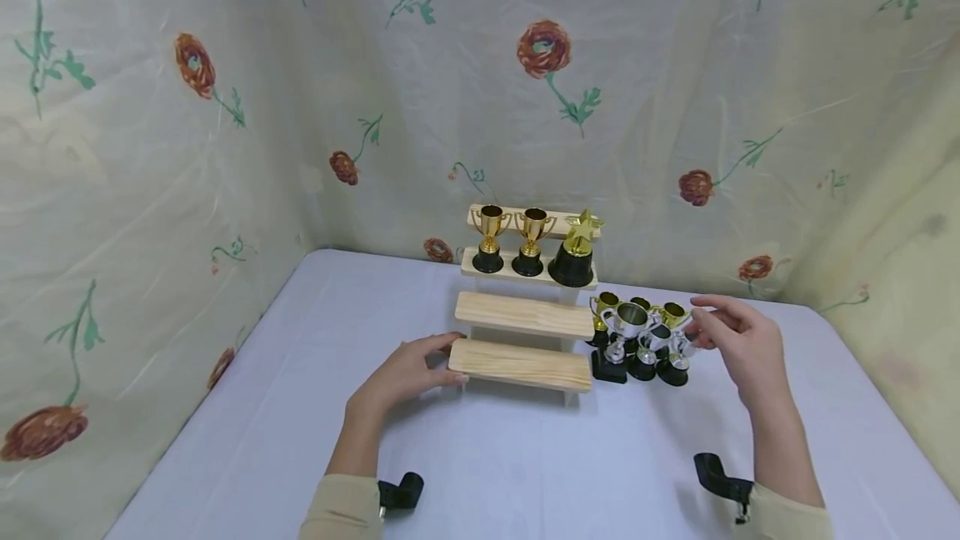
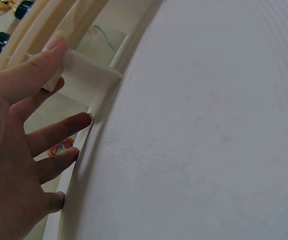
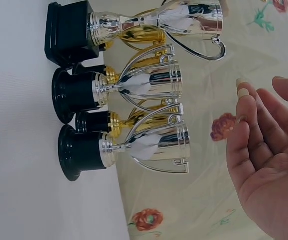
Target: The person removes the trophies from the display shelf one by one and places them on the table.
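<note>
A stepped wooden display stand [image 1: 521,363] stands in the middle of the table. My left hand [image 1: 408,369] pinches the left end of its lowest board; the left wrist view shows the thumb over the wood and the index finger below, the other fingers spread. Two gold trophy cups [image 1: 532,229] and a gold star trophy [image 1: 580,244] occupy an upper step. To the right of the stand, silver trophy cups [image 3: 154,82] on black bases stand in front of gold ones [image 3: 139,117]. My right hand [image 1: 738,344] hovers beside the rightmost silver cup, fingers loosely bent and holding nothing.
A white cloth covers the table [image 1: 300,448]. Behind it and at both sides hangs a pale curtain [image 1: 420,98] printed with red flowers. Black wrist mounts [image 1: 401,492] jut from both sleeves.
</note>
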`<action>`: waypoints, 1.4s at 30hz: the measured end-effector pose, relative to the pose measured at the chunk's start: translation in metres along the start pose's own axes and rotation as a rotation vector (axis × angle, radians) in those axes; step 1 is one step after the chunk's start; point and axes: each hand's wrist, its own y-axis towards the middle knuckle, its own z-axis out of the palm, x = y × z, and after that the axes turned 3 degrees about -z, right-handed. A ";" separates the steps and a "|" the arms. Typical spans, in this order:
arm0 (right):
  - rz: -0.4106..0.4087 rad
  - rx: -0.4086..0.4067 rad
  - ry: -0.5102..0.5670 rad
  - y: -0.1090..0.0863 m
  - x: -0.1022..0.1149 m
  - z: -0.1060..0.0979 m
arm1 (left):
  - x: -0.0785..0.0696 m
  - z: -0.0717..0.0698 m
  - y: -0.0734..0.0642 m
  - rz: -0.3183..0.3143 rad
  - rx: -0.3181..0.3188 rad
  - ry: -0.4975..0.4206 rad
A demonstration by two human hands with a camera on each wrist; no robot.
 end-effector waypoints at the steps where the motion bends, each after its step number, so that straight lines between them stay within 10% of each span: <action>1: -0.006 0.005 -0.002 0.001 0.002 0.000 | 0.000 0.000 0.000 0.000 0.000 -0.001; 42: -0.052 0.137 -0.110 0.029 0.048 0.029 | 0.003 0.001 0.003 0.026 -0.002 0.009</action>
